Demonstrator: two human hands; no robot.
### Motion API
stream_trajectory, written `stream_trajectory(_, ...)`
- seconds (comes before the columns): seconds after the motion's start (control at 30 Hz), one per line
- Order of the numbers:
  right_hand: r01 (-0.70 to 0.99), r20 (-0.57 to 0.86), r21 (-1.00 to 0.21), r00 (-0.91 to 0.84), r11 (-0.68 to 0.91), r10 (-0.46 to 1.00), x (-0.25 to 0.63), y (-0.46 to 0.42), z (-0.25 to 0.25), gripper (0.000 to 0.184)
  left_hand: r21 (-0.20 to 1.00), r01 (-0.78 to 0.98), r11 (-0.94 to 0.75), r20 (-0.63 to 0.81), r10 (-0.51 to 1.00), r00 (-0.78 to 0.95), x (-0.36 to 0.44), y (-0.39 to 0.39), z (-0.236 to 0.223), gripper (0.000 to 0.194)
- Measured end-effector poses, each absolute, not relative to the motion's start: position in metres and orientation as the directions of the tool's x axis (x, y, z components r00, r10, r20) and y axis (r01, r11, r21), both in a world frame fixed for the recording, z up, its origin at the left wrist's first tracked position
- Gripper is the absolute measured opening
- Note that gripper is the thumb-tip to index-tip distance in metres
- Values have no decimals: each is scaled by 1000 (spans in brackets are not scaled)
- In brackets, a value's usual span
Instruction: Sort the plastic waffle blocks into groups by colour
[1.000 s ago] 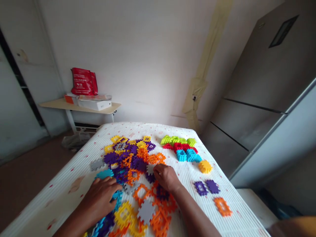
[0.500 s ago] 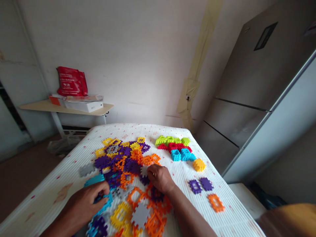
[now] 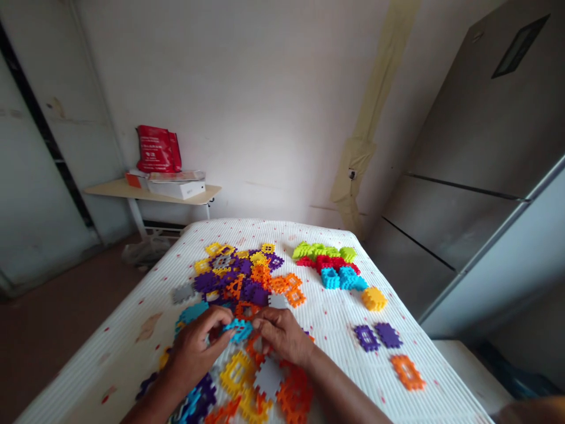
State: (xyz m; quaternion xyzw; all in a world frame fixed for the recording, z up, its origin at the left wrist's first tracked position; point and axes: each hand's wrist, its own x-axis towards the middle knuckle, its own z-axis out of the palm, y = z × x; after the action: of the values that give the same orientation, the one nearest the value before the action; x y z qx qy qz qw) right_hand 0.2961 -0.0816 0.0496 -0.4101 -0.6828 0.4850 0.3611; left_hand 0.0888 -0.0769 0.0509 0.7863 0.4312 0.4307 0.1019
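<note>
My left hand [image 3: 196, 347] pinches the left end of a light-blue plastic interlocking block [image 3: 238, 331] with notched edges. At its right end, the curled fingers of my right hand [image 3: 285, 337] meet the same block. Below the hands lie a grey square block [image 3: 268, 378], a yellow window block [image 3: 238, 372] and several orange blocks [image 3: 295, 394]. Beyond them spreads a mixed heap of purple blocks [image 3: 205, 282], with orange and yellow ones among them. A whitish-grey block [image 3: 278, 301] lies just past my right hand. My forearms hide part of the near pile.
On the right of the white spotted cover [image 3: 326, 365] stand rows of green [image 3: 324, 252], red [image 3: 331, 263] and blue blocks [image 3: 346, 278], and a yellow stack [image 3: 374, 299]. Two purple blocks [image 3: 388, 335] and an orange one [image 3: 407, 372] lie nearer. A fridge [image 3: 441, 206] stands at right.
My right hand has come back from the grey block toward my left hand. The blue block is now raised between both hands. The view has swung slightly left.
</note>
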Motion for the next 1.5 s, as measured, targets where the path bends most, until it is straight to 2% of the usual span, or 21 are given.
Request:
stream_trajectory(0.2,99,-68,-995,-454,-26,888,293,-81,48,43,383,569,-727,720,621,309,91,-80,50,11)
stream_trajectory(0.27,70,-60,-997,-449,-32,892,296,-79,49,45,360,568,-740,726,605,327,90,-79,48,15)
stream_trajectory(0.4,82,11,-995,-454,54,891,303,-78,53,52,341,553,-760,725,587,360,92,-78,47,20)
stream_trajectory(0.6,159,29,-979,-502,125,864,307,-78,51,63,335,564,-755,715,594,370,94,-79,46,20)
stream_trajectory(0.8,246,189,-911,-463,331,866,306,-84,61,50,387,605,-697,663,665,343,89,-77,38,16)
stream_trajectory(0.97,307,269,-844,-466,439,843,304,-86,68,37,390,568,-724,708,631,317,86,-70,34,12)
stream_trajectory(1.1,439,383,-744,-339,504,860,325,-75,74,36,448,586,-676,684,681,263,83,-68,35,34)
stream_trajectory(1.2,647,489,-654,-33,392,872,369,-60,82,32,491,631,-600,654,733,188,78,-68,35,34)
stream_trajectory(1.23,727,526,-612,80,311,847,387,-55,85,32,499,646,-578,646,745,168,76,-67,34,33)
stream_trajectory(1.3,855,542,-518,291,41,788,420,-49,88,31,502,660,-559,646,750,144,75,-67,33,32)
stream_trajectory(1.4,855,438,-402,494,-328,751,453,-44,87,31,494,648,-580,659,736,156,75,-66,32,30)
stream_trajectory(1.5,817,342,-320,572,-480,745,465,-41,82,31,513,641,-571,647,748,150,77,-65,31,27)
